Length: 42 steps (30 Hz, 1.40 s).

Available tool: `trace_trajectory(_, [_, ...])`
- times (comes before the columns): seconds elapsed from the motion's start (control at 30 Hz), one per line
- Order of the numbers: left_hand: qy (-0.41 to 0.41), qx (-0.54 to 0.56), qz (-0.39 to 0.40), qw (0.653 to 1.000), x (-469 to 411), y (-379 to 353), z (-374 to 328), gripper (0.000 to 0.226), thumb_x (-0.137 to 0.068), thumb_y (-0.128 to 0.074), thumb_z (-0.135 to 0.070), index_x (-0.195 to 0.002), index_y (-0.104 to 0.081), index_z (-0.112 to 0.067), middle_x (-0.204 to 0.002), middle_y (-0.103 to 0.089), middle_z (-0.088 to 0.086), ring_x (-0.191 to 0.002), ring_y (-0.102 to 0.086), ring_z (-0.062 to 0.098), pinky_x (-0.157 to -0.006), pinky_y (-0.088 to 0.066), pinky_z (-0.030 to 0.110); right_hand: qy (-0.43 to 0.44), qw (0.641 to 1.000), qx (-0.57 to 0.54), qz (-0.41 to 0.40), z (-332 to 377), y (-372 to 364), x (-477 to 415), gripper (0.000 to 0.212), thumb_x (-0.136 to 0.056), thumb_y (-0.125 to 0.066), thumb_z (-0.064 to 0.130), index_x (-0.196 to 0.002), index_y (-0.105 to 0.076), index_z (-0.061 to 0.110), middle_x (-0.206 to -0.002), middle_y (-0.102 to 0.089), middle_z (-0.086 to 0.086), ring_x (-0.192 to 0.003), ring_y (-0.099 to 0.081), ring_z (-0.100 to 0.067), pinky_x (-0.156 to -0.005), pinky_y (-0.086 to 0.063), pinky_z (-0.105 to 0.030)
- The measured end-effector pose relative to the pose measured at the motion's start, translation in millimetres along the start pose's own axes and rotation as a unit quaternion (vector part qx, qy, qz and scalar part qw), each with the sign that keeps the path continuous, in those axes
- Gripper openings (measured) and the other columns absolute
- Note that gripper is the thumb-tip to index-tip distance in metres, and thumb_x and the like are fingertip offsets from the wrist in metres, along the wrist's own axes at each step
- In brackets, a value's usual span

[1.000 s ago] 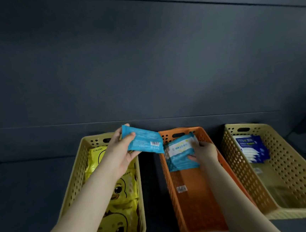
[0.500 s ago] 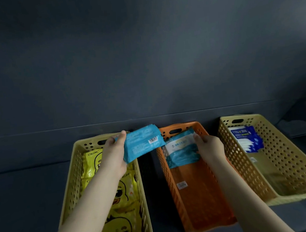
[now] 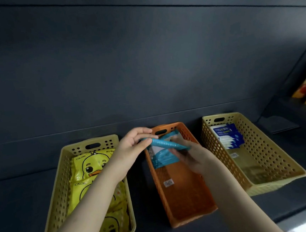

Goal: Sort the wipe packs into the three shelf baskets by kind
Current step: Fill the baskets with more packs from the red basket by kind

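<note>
The teal wipe pack (image 3: 166,144) is hanging edge-on over the far end of the orange basket (image 3: 184,203), not yet set down, tilting a bit down to the right. Directly under it the same-kind teal packs (image 3: 160,159) are standing stacked against the basket's far wall, so this one is going to the right place. The left hand (image 3: 132,147) is pinching the pack's left end, thumb below and fingers (image 3: 142,130) curled over the top. The right hand (image 3: 193,157) is reaching in from the basket's right side, with fingers pointing under the pack's right end toward the stack. It is blurred, so I cannot tell whether it is gripping, steadying or just touching. Both forearms are coming in from the bottom edge, with the left one crossing over the left yellow basket (image 3: 89,141). Yellow duck packs (image 3: 91,165) are filling most of that basket. The right yellow basket (image 3: 276,185) is holding dark-blue-and-white packs (image 3: 228,137) at its far end. Sorting is looking mostly done, with each kind in its own basket and no loose packs showing on the dark shelf (image 3: 17,201). More could be waiting out of view. What's left is dropping this pack onto the stack.
</note>
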State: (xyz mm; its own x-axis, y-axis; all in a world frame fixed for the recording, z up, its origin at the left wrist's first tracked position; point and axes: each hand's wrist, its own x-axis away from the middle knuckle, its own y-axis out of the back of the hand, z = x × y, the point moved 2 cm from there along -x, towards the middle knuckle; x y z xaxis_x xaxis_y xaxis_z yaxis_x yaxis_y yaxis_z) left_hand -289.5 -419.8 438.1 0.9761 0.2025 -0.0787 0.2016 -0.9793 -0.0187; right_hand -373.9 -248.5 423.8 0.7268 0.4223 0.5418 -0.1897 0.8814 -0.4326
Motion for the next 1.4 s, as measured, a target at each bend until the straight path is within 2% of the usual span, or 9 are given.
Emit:
trace_trajectory(0.07, [0.011, -0.032, 0.013, 0.999, 1, 3, 6, 0.034, -0.092, -0.060, -0.016, -0.124, -0.057, -0.028, -0.125, -0.064, -0.013, -0.122, -0.052, -0.001, -0.102, -0.040, 0.018, 0.037, 0.999, 0.001, -0.010, 1, 11, 3, 0.026, -0.084, -0.068, 0.009, -0.108, -0.064, 0.001, -0.119, -0.063, -0.021, -0.110, -0.063, -0.031, -0.086, -0.056, -0.034])
trace_trajectory(0.17, [0.062, 0.008, -0.042, 0.997, 1, 8, 15, 0.050, -0.081, -0.066, -0.042, -0.128, -0.052, -0.046, -0.149, -0.038, -0.013, -0.140, -0.028, 0.004, -0.117, -0.022, 0.035, 0.077, 0.997, -0.013, -0.013, 4, 21, 4, 0.032, -0.083, -0.067, 0.000, -0.113, -0.061, 0.006, -0.116, -0.063, -0.017, -0.103, -0.066, -0.032, -0.081, -0.059, -0.039])
trace_trajectory(0.33, [0.129, 0.135, -0.115, 0.976, -7, 4, 22, 0.057, -0.090, -0.060, -0.033, -0.144, -0.039, -0.031, -0.158, -0.023, -0.001, -0.145, -0.021, 0.021, -0.117, -0.020, 0.053, 0.124, 0.989, 0.069, -0.038, 1, 19, 0, 0.025, -0.083, -0.067, 0.000, -0.108, -0.063, 0.004, -0.109, -0.068, -0.017, -0.095, -0.069, -0.033, -0.084, -0.057, -0.048])
trace_trajectory(0.57, [0.185, 0.187, -0.111, 0.958, -20, 5, 31, 0.052, -0.092, -0.058, -0.037, -0.140, -0.043, -0.022, -0.127, -0.061, 0.000, -0.122, -0.054, 0.022, -0.104, -0.043, 0.048, 0.166, 0.977, 0.124, -0.044, 4, 8, -20, 0.027, -0.084, -0.069, 0.006, -0.110, -0.064, 0.005, -0.104, -0.070, -0.013, -0.093, -0.070, -0.030, -0.082, -0.058, -0.046])
trace_trajectory(0.7, [0.197, 0.213, -0.123, 0.949, -23, 7, 32, 0.031, -0.097, -0.053, -0.034, -0.125, -0.053, -0.022, -0.109, -0.065, -0.005, -0.112, -0.058, 0.021, -0.092, -0.049, 0.043, 0.252, 0.842, 0.457, -0.139, 14, -1, -47, 0.027, -0.086, -0.070, 0.020, -0.112, -0.063, 0.019, -0.107, -0.069, 0.000, -0.093, -0.067, -0.017, -0.082, -0.058, -0.039])
trace_trajectory(0.9, [0.209, 0.260, -0.111, 0.936, -27, 14, 41, 0.018, -0.098, -0.049, -0.032, -0.110, -0.059, -0.023, -0.107, -0.064, -0.011, -0.112, -0.057, 0.019, -0.097, -0.047, 0.046, 0.270, 0.722, 0.629, -0.100, -6, 7, -49, 0.051, -0.083, -0.071, 0.035, -0.131, -0.054, 0.030, -0.143, -0.043, 0.004, -0.124, -0.045, -0.014, -0.103, -0.043, -0.030])
trace_trajectory(1.1, [0.220, 0.244, -0.110, 0.938, -29, 12, 46, 0.018, -0.098, -0.050, -0.031, -0.108, -0.062, -0.024, -0.089, -0.070, -0.015, -0.111, -0.057, 0.019, -0.100, -0.042, 0.048, 0.250, 0.688, 0.666, -0.144, -15, 14, -59, 0.056, -0.089, -0.064, 0.037, -0.141, -0.048, 0.025, -0.159, -0.020, -0.001, -0.144, -0.018, -0.026, -0.117, -0.017, -0.035])
trace_trajectory(1.2, [0.220, 0.240, -0.110, 0.939, -30, 12, 47, 0.021, -0.097, -0.052, -0.030, -0.114, -0.061, -0.022, -0.094, -0.070, -0.013, -0.112, -0.057, 0.021, -0.098, -0.043, 0.048, 0.255, 0.657, 0.690, -0.162, -16, 16, -59, 0.054, -0.090, -0.061, 0.038, -0.141, -0.048, 0.025, -0.155, -0.028, -0.002, -0.141, -0.020, -0.029, -0.116, -0.017, -0.037])
trace_trajectory(1.4, [0.220, 0.227, -0.105, 0.943, -29, 12, 46, 0.023, -0.097, -0.050, -0.032, -0.116, -0.060, -0.023, -0.112, -0.064, -0.012, -0.117, -0.056, 0.022, -0.098, -0.044, 0.046, 0.229, 0.692, 0.672, -0.128, -12, 27, -62, 0.056, -0.093, -0.059, 0.036, -0.145, -0.042, 0.023, -0.151, -0.035, -0.003, -0.137, -0.032, -0.026, -0.115, -0.028, -0.038])
